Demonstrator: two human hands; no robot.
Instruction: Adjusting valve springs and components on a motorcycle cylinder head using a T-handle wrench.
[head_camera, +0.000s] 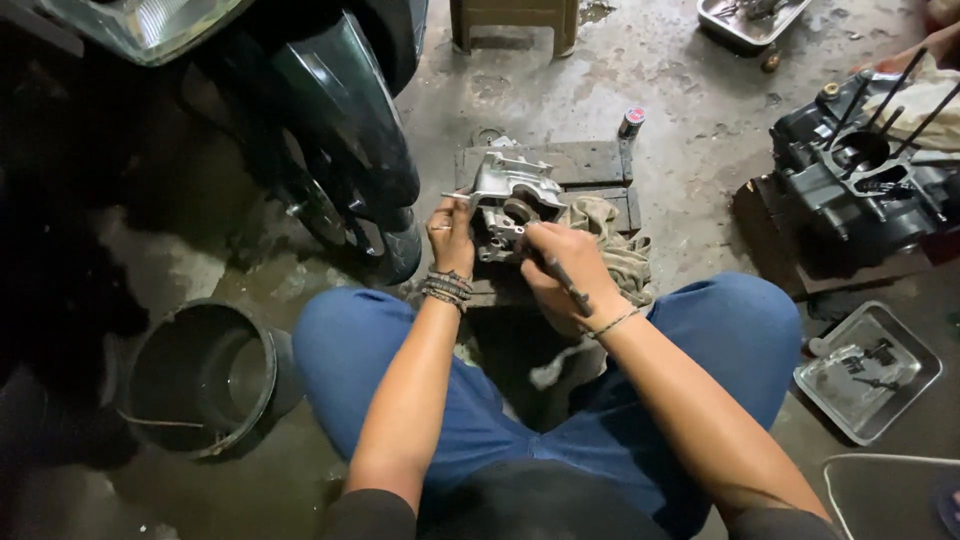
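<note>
A silver metal engine part (508, 196) rests on a dark wooden block (590, 165) on the floor between my knees. My left hand (451, 235) steadies the part at its left side, fingers pinched near a thin pin that sticks out. My right hand (556, 272) is closed around a slim dark tool whose tip reaches into the part's front. A dirty beige rag (620, 250) lies beside the part, under my right hand.
A motorcycle's front wheel and fender (345, 150) stand close at the left. A black bucket (205, 375) sits at lower left. A dark engine block (860, 180) is at right, with a metal tray (868, 370) of small parts below it. A small can (631, 122) stands behind the block.
</note>
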